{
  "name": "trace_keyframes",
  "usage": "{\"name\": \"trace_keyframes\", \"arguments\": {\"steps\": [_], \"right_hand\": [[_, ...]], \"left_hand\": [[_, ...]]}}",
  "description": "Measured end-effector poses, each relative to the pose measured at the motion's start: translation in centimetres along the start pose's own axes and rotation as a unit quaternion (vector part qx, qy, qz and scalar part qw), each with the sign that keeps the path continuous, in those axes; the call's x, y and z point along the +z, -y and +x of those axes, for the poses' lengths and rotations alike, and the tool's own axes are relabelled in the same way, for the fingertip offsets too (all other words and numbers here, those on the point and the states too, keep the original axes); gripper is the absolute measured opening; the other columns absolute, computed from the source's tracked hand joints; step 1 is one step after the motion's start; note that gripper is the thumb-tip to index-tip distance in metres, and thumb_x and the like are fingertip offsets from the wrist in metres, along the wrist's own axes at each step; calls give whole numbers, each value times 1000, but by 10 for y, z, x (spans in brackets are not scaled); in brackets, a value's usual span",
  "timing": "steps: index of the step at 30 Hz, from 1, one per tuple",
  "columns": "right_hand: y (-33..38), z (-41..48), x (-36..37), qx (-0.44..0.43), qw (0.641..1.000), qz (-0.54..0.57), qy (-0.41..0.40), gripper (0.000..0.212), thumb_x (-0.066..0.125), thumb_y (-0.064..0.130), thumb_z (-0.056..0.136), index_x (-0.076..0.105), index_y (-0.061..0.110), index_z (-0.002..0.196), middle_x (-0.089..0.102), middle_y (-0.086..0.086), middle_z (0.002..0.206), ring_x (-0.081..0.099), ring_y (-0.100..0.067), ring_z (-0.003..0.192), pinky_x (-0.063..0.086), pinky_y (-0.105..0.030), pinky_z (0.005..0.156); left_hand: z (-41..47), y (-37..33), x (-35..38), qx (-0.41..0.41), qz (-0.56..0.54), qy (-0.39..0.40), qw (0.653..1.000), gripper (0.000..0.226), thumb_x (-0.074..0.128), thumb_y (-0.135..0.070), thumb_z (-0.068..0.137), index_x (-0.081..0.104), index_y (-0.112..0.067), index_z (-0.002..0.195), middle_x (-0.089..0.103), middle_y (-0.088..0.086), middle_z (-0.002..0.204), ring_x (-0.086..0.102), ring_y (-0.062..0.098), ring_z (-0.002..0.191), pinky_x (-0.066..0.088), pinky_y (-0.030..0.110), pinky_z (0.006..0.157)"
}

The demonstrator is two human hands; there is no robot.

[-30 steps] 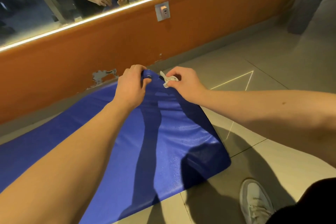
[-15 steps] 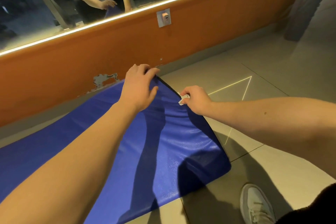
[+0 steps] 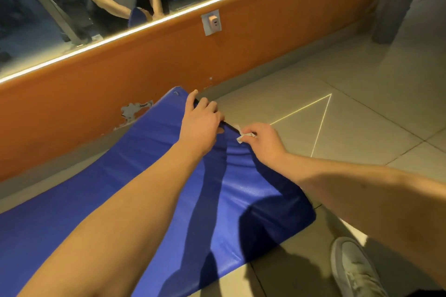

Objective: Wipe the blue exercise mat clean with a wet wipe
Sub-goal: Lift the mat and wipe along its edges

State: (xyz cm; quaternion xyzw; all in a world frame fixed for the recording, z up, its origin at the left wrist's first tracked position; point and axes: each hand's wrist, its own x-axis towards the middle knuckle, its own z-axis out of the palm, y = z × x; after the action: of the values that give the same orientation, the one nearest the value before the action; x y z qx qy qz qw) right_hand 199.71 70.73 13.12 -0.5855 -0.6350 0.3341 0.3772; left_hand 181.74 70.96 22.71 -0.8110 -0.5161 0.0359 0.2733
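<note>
The blue exercise mat [image 3: 149, 176] lies on the tiled floor along the orange wall, its far right edge lifted and wrinkled. My left hand [image 3: 200, 123] grips that raised edge, fingers curled over it and the index finger stretched toward the far corner. Just to its right, my right hand [image 3: 263, 140] pinches a small crumpled white wet wipe [image 3: 243, 136] against the same edge of the mat.
An orange wall [image 3: 241, 55] with a wall socket [image 3: 212, 23] and peeling paint runs behind the mat, with a lit mirror above showing a person's reflection. A grey pillar [image 3: 395, 0] stands at the far right. My white shoe [image 3: 354, 270] rests on the floor tiles at the lower right.
My left hand shifted from the mat's far corner to its right edge and curled round it. My right hand with the wipe slid down that edge, closer to me.
</note>
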Motion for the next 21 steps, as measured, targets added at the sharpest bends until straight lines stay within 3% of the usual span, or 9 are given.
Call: {"name": "trace_keyframes", "arguments": {"steps": [3, 6, 10, 12, 14, 16, 18, 21], "right_hand": [[-46, -23, 1, 67, 997, -31, -24, 8, 72, 12, 91, 74, 6, 86, 68, -6, 91, 62, -25, 86, 51, -37, 81], [-66, -29, -2, 123, 991, -46, -35, 17, 69, 10, 91, 68, -1, 78, 61, -6, 80, 55, -22, 76, 48, -39, 73], [-30, -13, -2, 56, 998, 22, -26, 19, 74, 13, 88, 71, 18, 70, 63, 1, 73, 55, -13, 71, 46, -33, 70], [-9, -6, 3, 15, 999, 29, -19, 3, 75, 17, 89, 77, 15, 88, 68, 3, 89, 60, -12, 83, 46, -25, 78], [-3, -3, 8, 1, 999, 37, -20, 10, 76, 19, 90, 77, 14, 97, 67, 4, 96, 60, -10, 87, 44, -17, 78], [-12, -5, 8, 6, 999, 43, -20, 8, 76, 21, 90, 77, 15, 96, 67, 5, 95, 61, -10, 86, 46, -16, 75], [-36, -15, 4, 34, 999, 35, -17, 5, 74, 20, 91, 73, 17, 87, 66, 2, 91, 61, -15, 85, 48, -24, 75], [-81, -35, -8, 122, 993, -7, -6, 16, 72, 18, 92, 64, 16, 79, 63, -1, 84, 57, -20, 79, 44, -27, 68]], "left_hand": [[-5, -1, 4, 2, -16, -1, 1000, 24, 72, -44, 86, 75, -29, 105, 63, -3, 98, 53, 27, 102, 14, 53, 119], [-4, -2, 6, -3, -19, -5, 1000, 25, 73, -43, 86, 75, -27, 105, 62, -1, 97, 53, 28, 101, 14, 53, 118], [-1, 7, 7, -7, -20, 0, 1000, 27, 75, -42, 84, 76, -26, 105, 61, 1, 96, 52, 30, 101, 16, 54, 117], [0, 8, 6, -1, -21, 3, 1000, 27, 76, -42, 84, 76, -26, 105, 62, 0, 97, 53, 30, 101, 16, 53, 117], [0, 8, 6, -8, -26, 0, 1000, 26, 76, -41, 83, 76, -26, 105, 63, 0, 96, 53, 30, 101, 16, 52, 117], [0, 11, 7, -7, -30, -4, 1000, 25, 77, -40, 83, 76, -27, 104, 63, 0, 96, 54, 30, 101, 15, 52, 117], [-1, 14, 9, -12, -39, -5, 999, 24, 77, -39, 83, 77, -26, 104, 63, 0, 96, 54, 30, 101, 13, 52, 116], [-4, 16, 13, -16, -49, -11, 999, 21, 77, -37, 84, 77, -26, 103, 63, 1, 94, 54, 30, 100, 13, 52, 117]]}}
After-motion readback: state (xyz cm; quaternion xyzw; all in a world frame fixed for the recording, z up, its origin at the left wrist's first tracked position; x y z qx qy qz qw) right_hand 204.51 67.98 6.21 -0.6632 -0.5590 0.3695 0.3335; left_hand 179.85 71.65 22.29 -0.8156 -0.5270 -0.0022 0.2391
